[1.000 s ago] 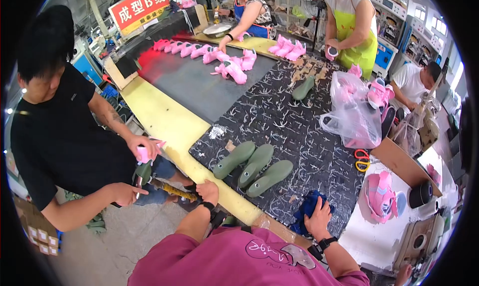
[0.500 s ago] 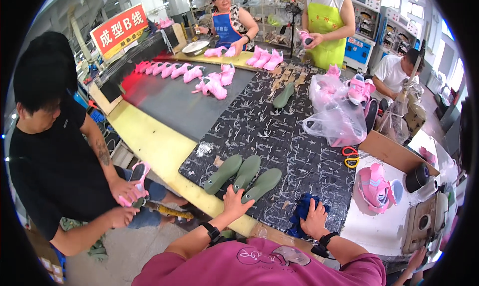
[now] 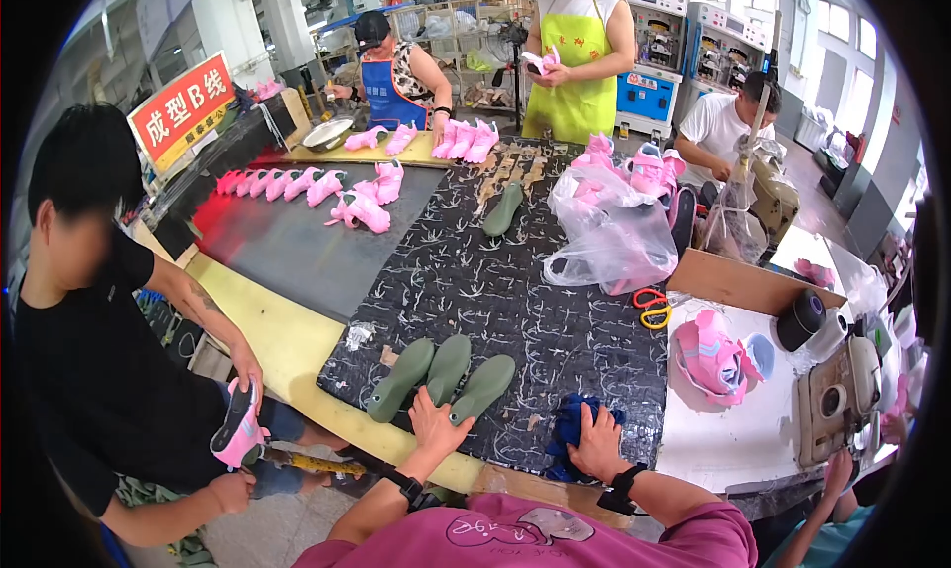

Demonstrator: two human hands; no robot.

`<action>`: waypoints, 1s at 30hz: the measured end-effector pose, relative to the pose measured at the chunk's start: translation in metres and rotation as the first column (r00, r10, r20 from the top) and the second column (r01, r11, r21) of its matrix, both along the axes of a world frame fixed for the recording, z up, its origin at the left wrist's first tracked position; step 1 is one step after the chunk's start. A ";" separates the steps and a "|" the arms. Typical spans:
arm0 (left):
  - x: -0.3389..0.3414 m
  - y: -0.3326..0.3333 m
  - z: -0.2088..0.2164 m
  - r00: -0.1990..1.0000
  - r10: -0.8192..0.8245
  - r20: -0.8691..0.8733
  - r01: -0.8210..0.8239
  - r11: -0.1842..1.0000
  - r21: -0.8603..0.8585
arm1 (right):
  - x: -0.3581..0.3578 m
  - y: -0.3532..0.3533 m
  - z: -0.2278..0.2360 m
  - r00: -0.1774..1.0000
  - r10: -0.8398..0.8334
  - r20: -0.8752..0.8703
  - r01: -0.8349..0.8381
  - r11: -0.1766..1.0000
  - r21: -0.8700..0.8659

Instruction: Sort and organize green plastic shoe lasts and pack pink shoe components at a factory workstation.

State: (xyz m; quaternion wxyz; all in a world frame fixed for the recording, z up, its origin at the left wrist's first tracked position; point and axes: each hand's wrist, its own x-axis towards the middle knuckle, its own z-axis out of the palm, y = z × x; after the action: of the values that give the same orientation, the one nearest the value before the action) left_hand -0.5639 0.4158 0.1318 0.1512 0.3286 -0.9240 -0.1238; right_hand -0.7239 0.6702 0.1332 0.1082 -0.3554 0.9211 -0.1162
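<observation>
Three green shoe lasts [image 3: 444,374] lie side by side near the front edge of the black patterned table [image 3: 515,281]. My left hand [image 3: 436,424] rests with spread fingers on the near ends of the middle and right lasts. My right hand [image 3: 597,444] presses down on a crumpled blue cloth [image 3: 573,421] at the table's front edge. Both wrists wear black bands.
To my left a person in black holds a pink shoe [image 3: 239,431] on a tool. Pink shoes [image 3: 357,206] line the grey belt. A plastic bag of pink uppers [image 3: 614,236], another green last [image 3: 503,209], scissors [image 3: 649,309] and a sewing machine [image 3: 842,400] lie around. Other workers stand at the back.
My left hand rose from the table's front edge to the green lasts and now lies on them. The person on my left lowered the pink shoe. The view tilted down.
</observation>
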 end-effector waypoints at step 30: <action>0.052 -0.052 -0.006 0.972 -0.010 -0.235 -0.045 0.973 -0.224 | 0.002 0.001 -0.011 1.000 -0.009 -0.020 0.009 1.000 -0.029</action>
State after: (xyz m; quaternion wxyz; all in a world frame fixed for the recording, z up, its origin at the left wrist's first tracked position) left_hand -0.5116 0.3637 0.1262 0.2972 0.3003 -0.9048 -0.0536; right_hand -0.7223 0.6710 0.1220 0.0933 -0.3539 0.9220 -0.1262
